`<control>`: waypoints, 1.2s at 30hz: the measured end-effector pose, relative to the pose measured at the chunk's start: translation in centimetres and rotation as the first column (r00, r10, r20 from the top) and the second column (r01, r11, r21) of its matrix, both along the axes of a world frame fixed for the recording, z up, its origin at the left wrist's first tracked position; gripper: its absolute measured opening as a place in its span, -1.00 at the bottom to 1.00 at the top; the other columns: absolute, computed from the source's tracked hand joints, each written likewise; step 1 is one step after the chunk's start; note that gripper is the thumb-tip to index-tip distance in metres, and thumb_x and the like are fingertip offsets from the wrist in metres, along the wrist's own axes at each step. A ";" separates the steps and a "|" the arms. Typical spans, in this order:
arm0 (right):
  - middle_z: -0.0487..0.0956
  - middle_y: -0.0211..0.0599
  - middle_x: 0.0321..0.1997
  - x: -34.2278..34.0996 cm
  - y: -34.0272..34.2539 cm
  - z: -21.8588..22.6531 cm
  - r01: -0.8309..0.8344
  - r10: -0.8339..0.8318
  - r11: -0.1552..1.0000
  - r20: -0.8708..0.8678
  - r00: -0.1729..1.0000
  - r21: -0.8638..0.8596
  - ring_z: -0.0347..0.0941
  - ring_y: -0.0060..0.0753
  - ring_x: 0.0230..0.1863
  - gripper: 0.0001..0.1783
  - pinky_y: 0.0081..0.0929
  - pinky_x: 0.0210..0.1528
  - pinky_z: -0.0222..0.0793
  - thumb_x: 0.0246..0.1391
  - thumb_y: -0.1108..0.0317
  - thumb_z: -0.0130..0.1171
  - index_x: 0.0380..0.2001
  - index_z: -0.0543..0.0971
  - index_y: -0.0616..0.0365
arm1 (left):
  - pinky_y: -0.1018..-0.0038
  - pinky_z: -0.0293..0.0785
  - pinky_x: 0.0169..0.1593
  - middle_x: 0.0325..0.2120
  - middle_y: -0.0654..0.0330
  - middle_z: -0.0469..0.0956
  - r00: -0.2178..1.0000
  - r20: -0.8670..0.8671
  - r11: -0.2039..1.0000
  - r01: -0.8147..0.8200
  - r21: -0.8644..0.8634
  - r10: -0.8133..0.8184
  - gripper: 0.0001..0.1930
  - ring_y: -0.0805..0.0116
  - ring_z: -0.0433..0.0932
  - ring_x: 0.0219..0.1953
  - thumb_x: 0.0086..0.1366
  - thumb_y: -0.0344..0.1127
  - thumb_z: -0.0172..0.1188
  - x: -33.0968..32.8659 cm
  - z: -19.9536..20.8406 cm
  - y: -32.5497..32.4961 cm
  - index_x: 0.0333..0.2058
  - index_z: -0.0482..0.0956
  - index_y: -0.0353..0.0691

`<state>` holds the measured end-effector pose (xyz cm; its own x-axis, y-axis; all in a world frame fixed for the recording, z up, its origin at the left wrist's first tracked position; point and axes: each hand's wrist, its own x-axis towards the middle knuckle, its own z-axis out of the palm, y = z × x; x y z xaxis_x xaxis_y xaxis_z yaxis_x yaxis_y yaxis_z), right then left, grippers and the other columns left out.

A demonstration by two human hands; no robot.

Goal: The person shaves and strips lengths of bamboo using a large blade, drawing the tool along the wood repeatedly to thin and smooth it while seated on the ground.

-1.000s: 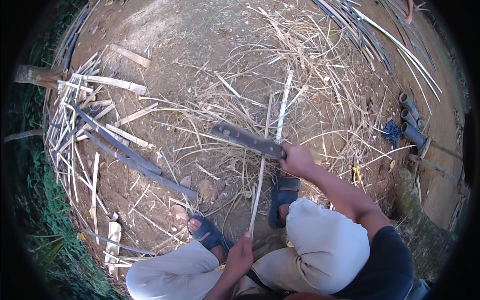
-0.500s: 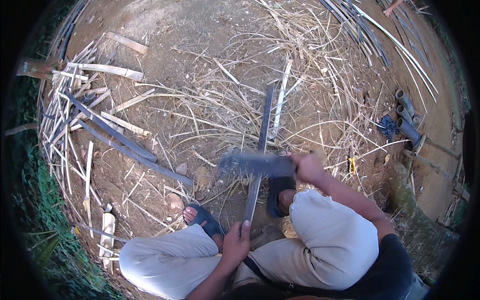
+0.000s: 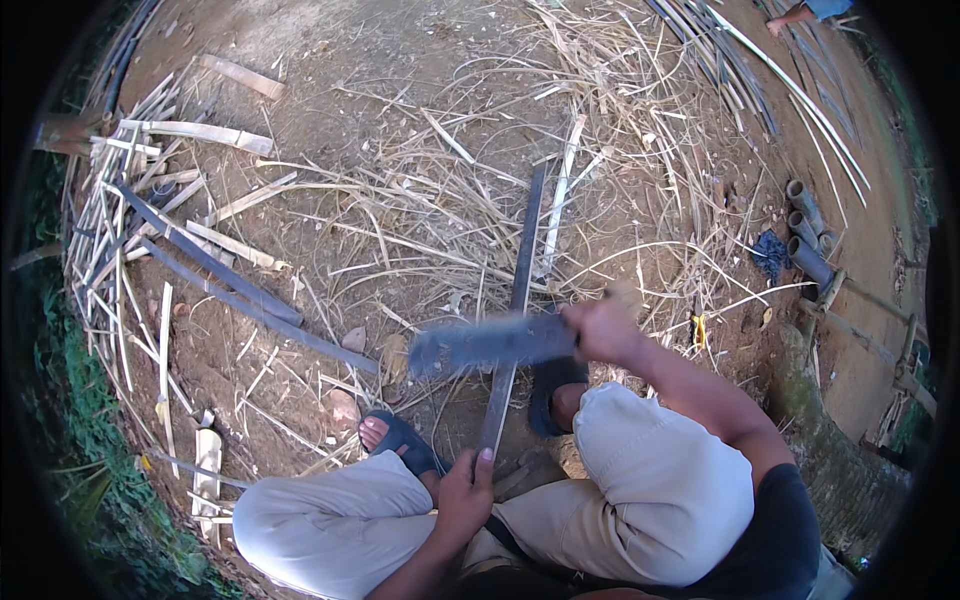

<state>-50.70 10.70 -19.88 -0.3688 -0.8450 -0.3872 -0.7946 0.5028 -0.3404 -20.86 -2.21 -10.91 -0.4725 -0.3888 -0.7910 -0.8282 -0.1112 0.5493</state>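
My left hand [image 3: 466, 492] is closed round the near end of a long dark bamboo strip [image 3: 524, 262], its thumb along the top. The strip slants away from me over the ground, between my sandalled feet. In my right hand [image 3: 602, 330] is the handle of a machete [image 3: 487, 344], fingers wrapped round it. Its broad dark blade, slightly smeared by motion, lies across the strip and points left. Whether the blade touches the strip I cannot tell.
Thin pale shavings [image 3: 430, 215] litter the dirt ahead. Split bamboo pieces [image 3: 110, 235] are heaped at the left, with dark strips [image 3: 240, 290] beside them. Bamboo tubes [image 3: 806, 232] lie at the right near a tree trunk [image 3: 835, 450]. Another person's bare limb [image 3: 792, 18] shows at the top right.
The machete and my right hand have moved slightly left, and the blade shows less blur. My left hand keeps its hold on the bamboo strip. More of the other person shows.
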 end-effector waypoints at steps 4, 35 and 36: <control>0.62 0.06 -0.49 -9.1 0.4 -5.2 0.543 -0.540 0.835 -0.051 0.840 0.091 0.58 0.15 -0.46 -0.78 -0.06 -0.32 0.55 -0.04 0.25 0.18 -0.41 0.62 0.18 | 0.29 0.37 -0.40 -0.62 0.02 0.45 1.000 0.015 0.993 -0.025 0.118 0.024 -0.58 0.22 0.44 -0.57 0.48 -0.01 -0.06 -0.3 -0.7 0.9 -0.35 0.46 -0.31; 0.63 -0.09 -0.44 3.3 -3.9 5.5 -0.260 0.255 0.965 0.100 0.962 0.036 0.62 -0.01 -0.42 -0.69 -0.05 -0.33 0.54 -0.11 0.23 0.23 -0.33 0.53 0.22 | 0.49 0.44 -0.56 -0.52 0.15 0.56 0.960 -0.029 0.745 -0.197 0.637 0.279 -0.60 0.43 0.50 -0.66 0.46 -0.05 0.03 -0.5 -0.7 -3.2 -0.12 0.52 -0.34; 0.62 -0.10 -0.45 3.3 -3.4 5.3 -0.253 0.248 0.966 0.077 0.966 0.059 0.61 -0.02 -0.43 -0.69 -0.08 -0.34 0.53 -0.11 0.21 0.23 -0.35 0.53 0.21 | 0.44 0.45 -0.52 -0.50 0.15 0.56 0.975 -0.064 0.817 -0.142 0.558 0.214 -0.60 0.41 0.50 -0.63 0.46 -0.04 0.01 0.2 -1.6 -2.6 -0.14 0.51 -0.35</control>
<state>-47.39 7.32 -14.60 -0.1195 -0.8778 -0.4639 -0.8742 0.3146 -0.3700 -20.67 -4.82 -12.49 -0.5410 0.0046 -0.8410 -0.6972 -0.5617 0.4454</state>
